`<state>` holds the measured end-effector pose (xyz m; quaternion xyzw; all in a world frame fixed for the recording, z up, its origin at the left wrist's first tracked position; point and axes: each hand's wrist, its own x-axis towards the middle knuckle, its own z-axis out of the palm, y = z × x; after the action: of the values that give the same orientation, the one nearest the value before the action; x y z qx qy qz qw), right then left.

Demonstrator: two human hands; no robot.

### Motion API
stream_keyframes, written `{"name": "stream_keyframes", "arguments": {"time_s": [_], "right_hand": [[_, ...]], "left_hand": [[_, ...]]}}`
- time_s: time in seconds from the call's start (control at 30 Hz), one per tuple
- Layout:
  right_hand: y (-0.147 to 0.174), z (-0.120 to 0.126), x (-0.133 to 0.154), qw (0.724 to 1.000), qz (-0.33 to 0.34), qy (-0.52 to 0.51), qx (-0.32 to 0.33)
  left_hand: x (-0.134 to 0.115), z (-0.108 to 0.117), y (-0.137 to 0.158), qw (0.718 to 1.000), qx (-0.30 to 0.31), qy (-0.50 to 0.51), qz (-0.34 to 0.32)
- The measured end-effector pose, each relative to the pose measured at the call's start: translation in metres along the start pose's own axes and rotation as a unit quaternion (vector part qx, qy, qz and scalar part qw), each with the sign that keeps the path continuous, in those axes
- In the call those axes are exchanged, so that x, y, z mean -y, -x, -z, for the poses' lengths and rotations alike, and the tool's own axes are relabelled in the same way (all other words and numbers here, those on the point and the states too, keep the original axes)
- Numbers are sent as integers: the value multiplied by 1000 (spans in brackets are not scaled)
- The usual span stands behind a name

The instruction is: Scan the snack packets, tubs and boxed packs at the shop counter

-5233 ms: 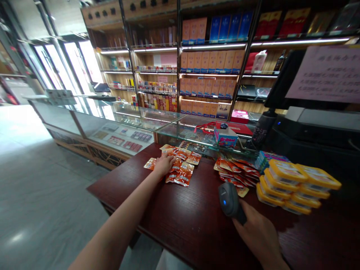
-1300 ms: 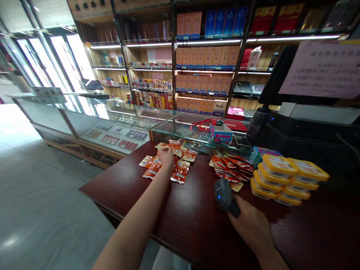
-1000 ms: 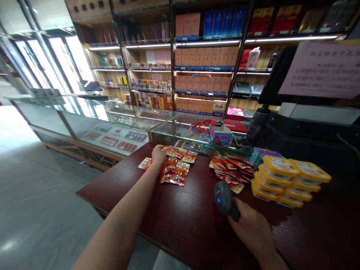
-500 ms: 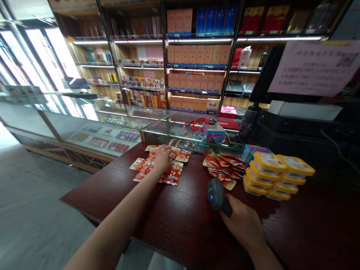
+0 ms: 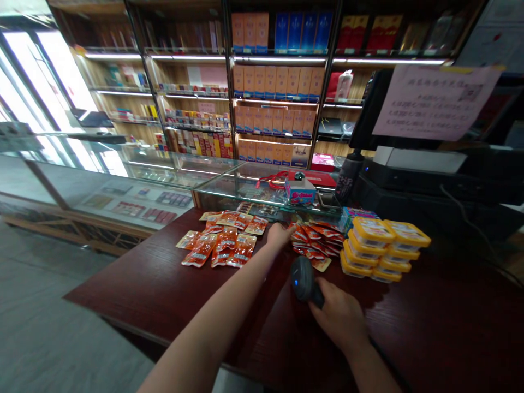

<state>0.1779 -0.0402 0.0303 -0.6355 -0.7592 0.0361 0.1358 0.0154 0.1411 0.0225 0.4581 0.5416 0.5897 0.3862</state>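
Left hand [image 5: 279,235]: beside the sachet pile [image 5: 318,240], fingertips unclear; cannot tell its grip.
Right hand [image 5: 343,315]: grip wrapped round the scanner [image 5: 302,278], partly hiding it.

Shop interior, lit shelves [image 5: 282,58] lined with boxed goods [image 5: 283,82], glass display cases [image 5: 176,173], handheld barcode scanner [image 5: 302,278], monitor [image 5: 367,112]

Looks forward and down from the wearer's head, above and behind the fingers of the left hand [image 5: 278,236] and right hand [image 5: 344,316]. Takes in both forearms [image 5: 223,303] up close, yet spans wide: dark wooden desk [image 5: 135,278] beneath the fingers, floor [image 5: 36,305] to their left, lit display shelves [image 5: 278,59] well beyond them.
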Motion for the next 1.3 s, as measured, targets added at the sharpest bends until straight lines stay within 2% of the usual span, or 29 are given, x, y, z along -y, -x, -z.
{"name": "stream_keyframes", "arguments": {"time_s": [0.1,0.2,0.33,0.5,0.63,0.77,0.83,0.93,1.13,1.2,1.3], "right_hand": [[0,1,-1,1000,1,1,-5],[0,1,-2,1000,4,-3,-10],[1,1,-2,1000,2,-11,-10],[1,-2,-1,1000,-1,-27,-7],[0,-1,-2,999,-4,-40,-22],[-2,9,-4,992,-17,-120,-38],[-4,16,-3,974,-13,-217,-65],[-4,25,3,924,-10,-370,-91],[-3,29,16,836,-67,-543,-39],[-3,29,17,823,-66,-563,-41],[-2,30,18,817,-66,-571,-40]], "left_hand": [[0,-8,-2,991,58,14,118],[-5,-7,3,982,83,47,163],[-9,12,20,980,64,112,150],[6,38,51,982,15,181,54],[20,42,64,983,19,181,0],[24,40,65,982,44,184,-3],[25,40,64,980,49,193,-6],[24,41,64,978,57,199,-13],[22,42,65,983,67,173,3],[22,42,65,984,66,164,0],[22,41,66,981,67,183,-9]]}}
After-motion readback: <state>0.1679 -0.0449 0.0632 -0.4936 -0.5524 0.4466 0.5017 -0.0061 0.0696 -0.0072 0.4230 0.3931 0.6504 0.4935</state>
